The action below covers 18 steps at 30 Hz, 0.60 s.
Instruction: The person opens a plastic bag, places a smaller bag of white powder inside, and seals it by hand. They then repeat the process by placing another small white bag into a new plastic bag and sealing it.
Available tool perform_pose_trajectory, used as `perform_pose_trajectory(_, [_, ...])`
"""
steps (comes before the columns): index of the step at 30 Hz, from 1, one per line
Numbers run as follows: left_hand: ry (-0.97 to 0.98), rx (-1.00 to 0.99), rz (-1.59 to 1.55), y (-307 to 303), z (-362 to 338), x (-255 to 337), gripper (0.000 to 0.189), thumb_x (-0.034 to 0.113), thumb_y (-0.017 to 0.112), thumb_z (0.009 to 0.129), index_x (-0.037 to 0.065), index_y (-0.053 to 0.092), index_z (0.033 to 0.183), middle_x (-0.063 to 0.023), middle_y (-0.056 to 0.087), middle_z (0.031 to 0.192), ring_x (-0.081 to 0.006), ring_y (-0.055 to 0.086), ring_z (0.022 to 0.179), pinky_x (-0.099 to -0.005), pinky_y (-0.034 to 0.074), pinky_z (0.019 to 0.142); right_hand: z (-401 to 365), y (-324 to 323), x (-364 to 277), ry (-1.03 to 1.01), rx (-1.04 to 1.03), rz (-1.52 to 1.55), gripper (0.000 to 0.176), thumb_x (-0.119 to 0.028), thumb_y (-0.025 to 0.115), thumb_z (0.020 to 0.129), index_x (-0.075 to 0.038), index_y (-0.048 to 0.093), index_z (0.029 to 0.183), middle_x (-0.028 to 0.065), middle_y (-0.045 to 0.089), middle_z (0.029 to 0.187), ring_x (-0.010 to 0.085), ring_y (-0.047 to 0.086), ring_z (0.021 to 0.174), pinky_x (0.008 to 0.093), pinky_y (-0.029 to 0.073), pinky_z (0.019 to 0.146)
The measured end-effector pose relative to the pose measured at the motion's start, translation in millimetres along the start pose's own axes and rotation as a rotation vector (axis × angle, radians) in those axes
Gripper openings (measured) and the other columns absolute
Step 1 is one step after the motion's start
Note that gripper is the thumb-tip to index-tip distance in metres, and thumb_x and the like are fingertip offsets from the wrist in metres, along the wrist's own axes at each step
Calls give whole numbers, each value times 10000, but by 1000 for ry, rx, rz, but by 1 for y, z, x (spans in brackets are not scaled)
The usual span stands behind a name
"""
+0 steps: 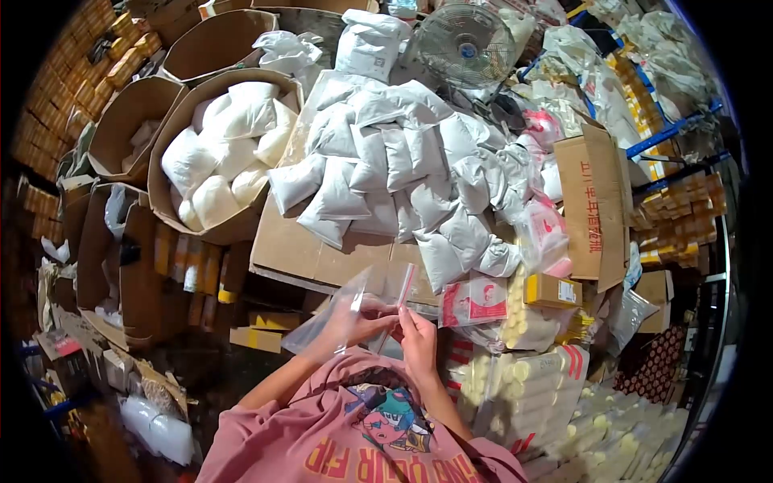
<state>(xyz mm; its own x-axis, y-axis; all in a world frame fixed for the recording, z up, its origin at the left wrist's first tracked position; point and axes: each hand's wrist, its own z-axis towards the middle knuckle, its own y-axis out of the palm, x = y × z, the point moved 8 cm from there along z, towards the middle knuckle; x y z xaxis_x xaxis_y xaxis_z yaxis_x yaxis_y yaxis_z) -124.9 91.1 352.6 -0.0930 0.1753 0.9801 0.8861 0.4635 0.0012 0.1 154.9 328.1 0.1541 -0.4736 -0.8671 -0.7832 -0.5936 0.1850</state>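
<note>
Close to my chest I hold a clear plastic zip bag (332, 320) with a red strip along its edge. My left hand (366, 318) is closed on the bag, which hangs to the left over the wrist. At the red-striped edge, the fingers of my right hand (418, 340) pinch the bag. Just beyond the hands is a cardboard-covered table (322, 262), and a large heap of filled white pouches (394, 157) lies on it. A pink-and-white printed packet (475, 301) rests near the table's front right corner.
A carton (291, 87) of stuffed white bags stands left of the table, among other open boxes. A fan (463, 48) is at the back. On the right are a small yellow-brown box (552, 291), an upright cardboard box (592, 205), and wrapped bundles of cream tubes (531, 386).
</note>
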Motion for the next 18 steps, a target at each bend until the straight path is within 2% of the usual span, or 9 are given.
perform_pose_trajectory(1, [-37, -34, -167, 3, 1, -10, 272, 198, 770, 789, -23, 703, 932, -97, 664, 789, -98, 621, 656, -251, 498, 594, -6, 3, -6, 79, 13, 58, 298, -191, 480, 1004, 52, 627, 1093, 52, 663, 955, 78, 610, 812, 213, 481, 718])
perform_pose_trajectory(4, [-51, -57, -10, -3, -3, 3, 213, 109, 745, 812, -54, 697, 940, -82, 682, 860, -102, 640, 774, -242, 531, 661, -8, 6, -6, 143, -14, 213, 270, -167, 507, 990, 47, 629, 1099, 58, 663, 981, 84, 612, 852, 216, 478, 738])
perform_pose_trajectory(8, [73, 6, 143, -12, -8, 23, 240, 113, 761, 765, -55, 692, 922, -121, 685, 826, -140, 676, 752, -257, 533, 661, -13, 24, -22, 101, -50, 246, 251, -130, 540, 971, 63, 625, 1106, 73, 663, 1006, 115, 619, 902, 235, 487, 799])
perform_pose_trajectory(9, [166, -14, 187, -14, -10, 33, 235, 105, 757, 743, -41, 693, 916, -150, 672, 822, -227, 684, 730, -290, 528, 661, -14, 26, -21, 103, -61, 238, 256, -128, 542, 970, 71, 621, 1111, 78, 662, 1014, 117, 619, 908, 237, 487, 809])
perform_pose_trajectory(13, [248, -57, 307, -17, -21, 50, 220, 88, 723, 750, -25, 685, 935, -175, 656, 824, -325, 649, 738, -336, 512, 668, -14, 29, -10, 99, -72, 215, 276, -124, 547, 970, 93, 608, 1129, 95, 656, 1051, 116, 615, 925, 241, 489, 829])
perform_pose_trajectory(18, [171, -78, 247, -22, -25, 45, 228, 115, 719, 767, -32, 686, 938, -175, 658, 834, -296, 653, 729, -329, 510, 667, -21, 38, -8, 132, -93, 212, 295, -149, 524, 985, 87, 612, 1137, 95, 649, 1077, 114, 611, 939, 240, 491, 833])
